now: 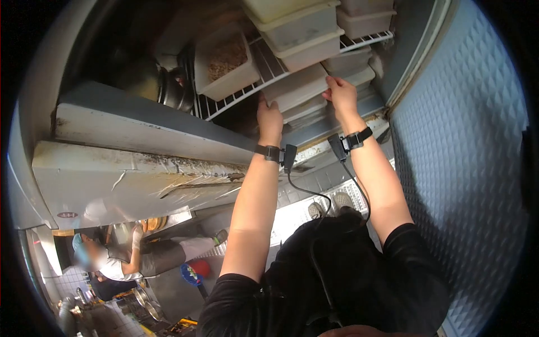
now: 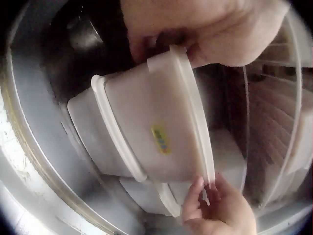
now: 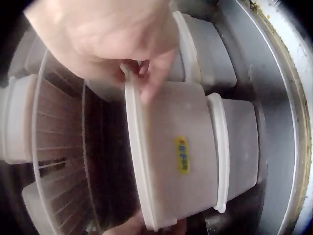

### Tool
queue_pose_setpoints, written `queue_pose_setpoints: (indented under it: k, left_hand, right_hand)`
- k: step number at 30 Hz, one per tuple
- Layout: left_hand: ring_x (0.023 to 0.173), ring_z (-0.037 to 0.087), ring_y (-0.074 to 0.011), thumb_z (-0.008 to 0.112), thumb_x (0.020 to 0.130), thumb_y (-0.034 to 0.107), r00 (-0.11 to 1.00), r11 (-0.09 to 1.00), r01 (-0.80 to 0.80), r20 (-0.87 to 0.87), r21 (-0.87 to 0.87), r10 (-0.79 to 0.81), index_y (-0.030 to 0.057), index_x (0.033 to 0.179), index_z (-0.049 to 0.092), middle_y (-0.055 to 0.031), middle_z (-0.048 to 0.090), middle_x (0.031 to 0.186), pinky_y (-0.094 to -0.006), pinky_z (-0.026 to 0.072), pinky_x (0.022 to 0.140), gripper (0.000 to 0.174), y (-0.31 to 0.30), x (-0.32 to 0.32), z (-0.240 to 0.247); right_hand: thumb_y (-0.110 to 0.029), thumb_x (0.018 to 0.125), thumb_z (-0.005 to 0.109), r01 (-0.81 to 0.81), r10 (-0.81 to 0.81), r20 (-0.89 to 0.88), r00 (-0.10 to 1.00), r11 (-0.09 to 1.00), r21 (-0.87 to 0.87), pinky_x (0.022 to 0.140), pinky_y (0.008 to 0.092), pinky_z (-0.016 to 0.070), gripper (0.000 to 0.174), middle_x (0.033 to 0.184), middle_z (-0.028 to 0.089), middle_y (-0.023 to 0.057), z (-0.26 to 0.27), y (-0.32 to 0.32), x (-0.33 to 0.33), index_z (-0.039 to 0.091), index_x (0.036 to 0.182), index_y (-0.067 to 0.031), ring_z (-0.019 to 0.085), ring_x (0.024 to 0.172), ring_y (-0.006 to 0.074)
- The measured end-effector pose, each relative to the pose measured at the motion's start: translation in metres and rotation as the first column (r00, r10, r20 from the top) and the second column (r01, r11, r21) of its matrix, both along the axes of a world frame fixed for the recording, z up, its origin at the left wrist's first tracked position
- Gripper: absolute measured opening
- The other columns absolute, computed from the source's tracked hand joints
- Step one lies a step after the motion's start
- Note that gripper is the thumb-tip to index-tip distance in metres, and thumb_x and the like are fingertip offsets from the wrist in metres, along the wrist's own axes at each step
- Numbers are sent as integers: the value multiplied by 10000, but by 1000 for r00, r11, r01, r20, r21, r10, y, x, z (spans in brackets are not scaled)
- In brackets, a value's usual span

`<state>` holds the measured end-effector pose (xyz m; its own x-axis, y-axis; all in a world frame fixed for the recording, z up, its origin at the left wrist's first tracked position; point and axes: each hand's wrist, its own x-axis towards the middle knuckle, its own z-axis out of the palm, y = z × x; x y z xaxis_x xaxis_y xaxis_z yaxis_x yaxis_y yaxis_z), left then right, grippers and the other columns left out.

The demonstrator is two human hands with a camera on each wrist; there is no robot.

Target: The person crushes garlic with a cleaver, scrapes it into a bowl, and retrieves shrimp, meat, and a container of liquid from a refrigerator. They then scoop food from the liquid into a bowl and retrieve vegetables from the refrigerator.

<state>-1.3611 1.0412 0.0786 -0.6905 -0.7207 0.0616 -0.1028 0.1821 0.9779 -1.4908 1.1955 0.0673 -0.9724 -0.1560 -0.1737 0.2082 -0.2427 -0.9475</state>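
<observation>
Under the wire shelf of an open cabinet, both hands hold a white plastic container [image 1: 295, 90] by opposite ends of its rim. A yellow label [image 2: 160, 139] is stuck to its side. My left hand [image 1: 270, 121] grips the left end, with some of its fingers hidden behind the rim. At the other end, my right hand [image 1: 342, 98] pinches the rim between thumb and fingers, seen closely in the right wrist view. Directly beneath the held container is a second white container [image 3: 239, 142], close to the cabinet floor.
On the wire shelf [image 1: 236, 100] above stand a tub of brownish food [image 1: 227, 62] and stacked white containers [image 1: 309, 39]. More containers [image 3: 210, 51] sit beside the held one. A textured door [image 1: 460, 140] stands at right. Another person [image 1: 140, 261] is at lower left.
</observation>
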Motion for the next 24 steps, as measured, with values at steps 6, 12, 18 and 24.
queue_pose_setpoints:
  k: [6,12,18,24]
  left_hand:
    - [898,603,-208,640,908,89,980,955,-200,65,217,190,-33,1038,652,-96,679,978,-336,448,828,179,-8,-6,-7]
    - [771,592,-163,679,898,148,971,946,-235,10,222,239,38,975,658,-54,658,903,-326,470,655,136,-16,-5,-24]
    - [733,594,-146,637,925,169,981,937,-196,62,288,186,57,1036,621,-58,653,903,-273,464,560,159,-12,-6,-9]
    - [644,570,-126,621,948,168,974,951,-216,116,221,194,32,1009,617,-47,626,834,-251,481,533,149,-15,6,-8]
  right_hand:
    - [-183,931,680,-5,5,-6,1000,1000,9,525,244,501,251,797,670,60,3,-4,-7,714,1011,52,576,574,108]
    - [-202,936,653,-5,28,-103,994,976,220,528,317,502,280,763,694,115,1,-1,-6,708,977,69,622,571,142]
    - [-225,930,634,-20,59,-184,981,978,207,560,340,525,298,699,686,133,-5,-6,-12,708,946,64,664,542,209]
    - [-233,923,639,-8,42,-124,991,963,268,578,362,530,298,732,699,175,-5,-3,0,716,955,52,680,572,237]
